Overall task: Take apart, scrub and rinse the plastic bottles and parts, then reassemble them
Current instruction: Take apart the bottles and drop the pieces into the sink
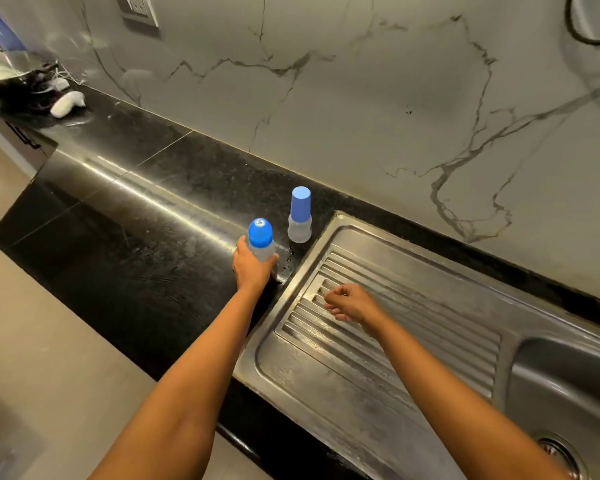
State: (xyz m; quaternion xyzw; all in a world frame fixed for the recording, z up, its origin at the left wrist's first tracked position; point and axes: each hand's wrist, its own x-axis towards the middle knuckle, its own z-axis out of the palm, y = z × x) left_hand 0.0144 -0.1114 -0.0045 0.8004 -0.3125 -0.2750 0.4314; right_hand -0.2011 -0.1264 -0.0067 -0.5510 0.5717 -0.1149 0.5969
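The left hand wraps round the clear baby bottle with the round blue cap, mid-frame. The right hand hangs loosely curled and holds nothing, over the steel drainboard. A slippery bottle could slide out, or bump the tall-capped bottle just behind. The counter is shiny black stone, and the wall is grey marble.

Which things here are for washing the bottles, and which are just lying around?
For the job: round-capped bottle, gripped by the left hand; tall-capped bottle beside it; sink; right hand, holding nothing.
Just lying about: white lump far along the counter; wall socket; metal bowl.
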